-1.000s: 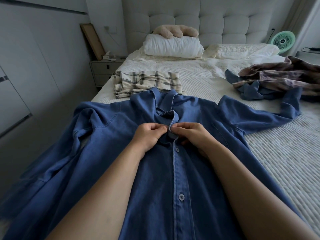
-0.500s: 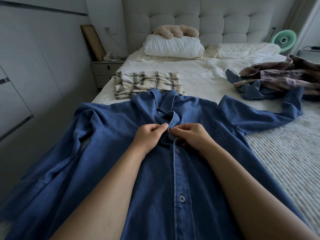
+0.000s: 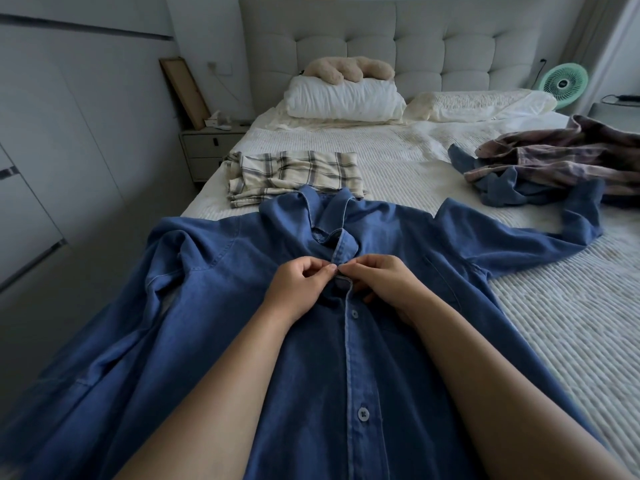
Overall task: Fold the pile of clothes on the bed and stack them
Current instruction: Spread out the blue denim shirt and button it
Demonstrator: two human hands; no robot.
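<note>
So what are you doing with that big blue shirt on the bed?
A person has the blue shirt spread flat, front up, on the bed. The left hand and the right hand pinch the shirt's front edge just below the collar, where a button would fasten. Two buttons lower down look done up. Beyond it lies a folded plaid garment, and to the right a heap of unfolded clothes waits.

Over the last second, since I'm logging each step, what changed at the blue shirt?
Little: both hands, left hand and right hand, keep pinching the blue shirt placket near the collar, fingertips shifting slightly. The folded plaid shirt and the unfolded pile stayed put.
</note>
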